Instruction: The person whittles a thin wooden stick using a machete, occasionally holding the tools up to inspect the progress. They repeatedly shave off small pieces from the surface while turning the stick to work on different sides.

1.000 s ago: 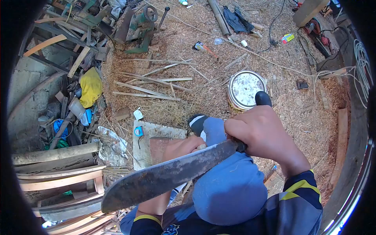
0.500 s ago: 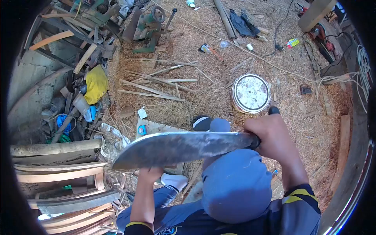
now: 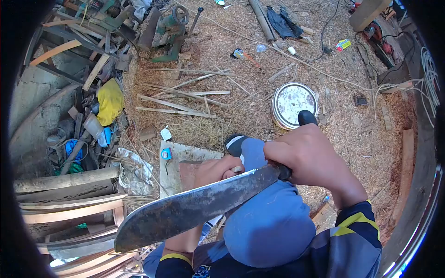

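Note:
My right hand (image 3: 303,150) is wrapped round the black handle (image 3: 307,117) of a machete (image 3: 194,211). The broad, dark-stained blade slants down to the left across my knee, with its bright edge uppermost. Just above that edge is my left hand (image 3: 217,169), fingers curled closed; a small pale spot shows at the fingertips, and whether it is a nail or a held piece I cannot make out. A reddish-brown block (image 3: 187,172) lies beside the left hand, partly covered by it. The blade hides part of my left forearm.
A pale board (image 3: 172,180) lies on the shavings-covered ground with a blue tape measure (image 3: 166,154) on it. Beyond my right hand stands a round lidded bucket (image 3: 295,105). Thin wood strips (image 3: 185,95) lie ahead, a green metal machine (image 3: 171,34) behind them. Curved timbers (image 3: 74,207) are stacked at left.
The machete has swung from nearly level to a slant, its tip moving down and left. My left hand has come up from behind the blade to above its edge.

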The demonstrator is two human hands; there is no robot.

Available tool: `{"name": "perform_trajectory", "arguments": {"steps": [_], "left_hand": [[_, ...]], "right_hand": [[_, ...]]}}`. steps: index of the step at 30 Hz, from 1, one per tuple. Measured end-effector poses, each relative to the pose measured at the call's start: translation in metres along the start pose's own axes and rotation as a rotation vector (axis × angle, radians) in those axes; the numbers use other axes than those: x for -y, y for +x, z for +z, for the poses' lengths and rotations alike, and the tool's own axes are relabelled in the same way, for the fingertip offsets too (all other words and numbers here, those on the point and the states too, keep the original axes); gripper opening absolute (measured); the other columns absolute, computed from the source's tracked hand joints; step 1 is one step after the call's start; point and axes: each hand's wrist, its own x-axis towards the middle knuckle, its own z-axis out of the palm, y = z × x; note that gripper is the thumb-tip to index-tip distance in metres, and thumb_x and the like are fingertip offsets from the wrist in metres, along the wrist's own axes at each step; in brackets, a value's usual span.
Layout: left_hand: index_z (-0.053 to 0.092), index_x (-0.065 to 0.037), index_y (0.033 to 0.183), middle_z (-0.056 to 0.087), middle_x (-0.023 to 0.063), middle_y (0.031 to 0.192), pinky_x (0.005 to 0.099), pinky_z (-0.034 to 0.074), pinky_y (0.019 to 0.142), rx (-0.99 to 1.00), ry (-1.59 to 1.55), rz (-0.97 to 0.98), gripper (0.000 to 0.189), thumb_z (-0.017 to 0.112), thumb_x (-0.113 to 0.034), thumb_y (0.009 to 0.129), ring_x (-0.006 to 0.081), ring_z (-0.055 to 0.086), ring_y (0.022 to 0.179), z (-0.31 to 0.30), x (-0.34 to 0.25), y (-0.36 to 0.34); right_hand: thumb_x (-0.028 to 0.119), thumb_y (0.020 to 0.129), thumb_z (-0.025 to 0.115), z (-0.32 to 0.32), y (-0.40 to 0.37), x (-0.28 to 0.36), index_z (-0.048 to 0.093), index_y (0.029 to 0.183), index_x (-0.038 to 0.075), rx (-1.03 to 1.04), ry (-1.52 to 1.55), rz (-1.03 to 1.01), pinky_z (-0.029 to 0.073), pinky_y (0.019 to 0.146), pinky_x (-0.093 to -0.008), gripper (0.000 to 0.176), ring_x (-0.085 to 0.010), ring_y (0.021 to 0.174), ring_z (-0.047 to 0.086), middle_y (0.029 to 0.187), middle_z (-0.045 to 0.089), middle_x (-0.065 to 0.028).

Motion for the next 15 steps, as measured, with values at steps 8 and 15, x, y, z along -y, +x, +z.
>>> {"name": "perform_trajectory", "arguments": {"steps": [8, 15], "left_hand": [[0.066, -0.008, 0.098, 0.065, 0.0111, 0.080, 0.0393, 0.051, 0.062, -0.001, -0.006, 0.109, 0.038, 0.052, -0.043, 0.107, 0.0322, 0.068, 0.068, 0.0031, 0.0010, 0.0033], [0.067, -0.008, 0.097, 0.066, 0.0115, 0.079, 0.0388, 0.051, 0.063, 0.003, 0.028, 0.092, 0.033, 0.056, -0.038, 0.104, 0.0313, 0.068, 0.068, 0.0008, -0.0019, 0.0033]], "right_hand": [[0.014, 0.066, 0.076, -0.0020, -0.0009, 0.0008, 0.059, 0.080, 0.013, 0.007, -0.020, 0.019, 0.047, 0.056, -0.0451, 0.022, -0.0314, 0.065, 0.066, 0.065, 0.062, -0.0062], [0.016, 0.073, 0.071, -0.0049, 0.0027, -0.0004, 0.059, 0.085, 0.012, 0.057, -0.025, -0.019, 0.050, 0.056, -0.0478, 0.018, -0.0330, 0.064, 0.068, 0.063, 0.063, -0.0094]]}}
